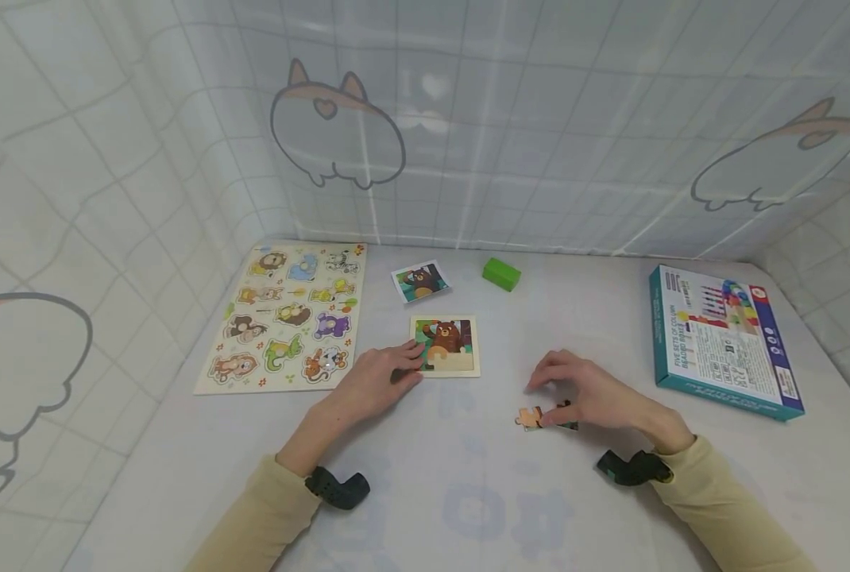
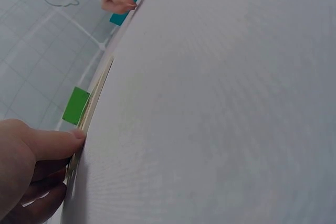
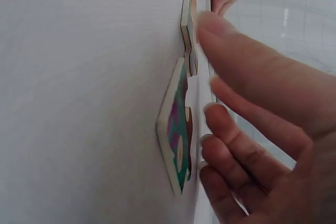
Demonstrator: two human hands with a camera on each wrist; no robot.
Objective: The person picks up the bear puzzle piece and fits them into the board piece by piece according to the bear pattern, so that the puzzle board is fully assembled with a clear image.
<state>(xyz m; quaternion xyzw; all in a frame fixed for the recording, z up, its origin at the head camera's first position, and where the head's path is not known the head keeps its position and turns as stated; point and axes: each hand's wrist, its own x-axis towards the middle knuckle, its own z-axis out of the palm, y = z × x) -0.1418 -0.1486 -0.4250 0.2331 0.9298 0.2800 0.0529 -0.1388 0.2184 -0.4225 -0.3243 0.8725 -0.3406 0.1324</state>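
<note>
My left hand (image 1: 378, 373) holds the lower left corner of a small wooden bear jigsaw puzzle (image 1: 477, 349), thumb at its near edge and fingers along its left side. Pieces fill most of the tray, and bare wood shows at its lower right. To the right, my right hand (image 1: 585, 393) hovers low over loose jigsaw pieces, thumb and fingers apart. One piece has an orange face (image 1: 530, 418); the other (image 3: 173, 124) is green and purple and partly hidden under the hand in the head view. The right thumb overlaps the orange piece in the right wrist view.
A bear picture card (image 1: 421, 282) and a green block (image 1: 501, 274) lie behind the puzzle. At left is a large animal peg board (image 1: 275, 369); at right, a teal-edged toy box (image 1: 728, 342). A patterned curtain (image 1: 511, 143) hangs along the back.
</note>
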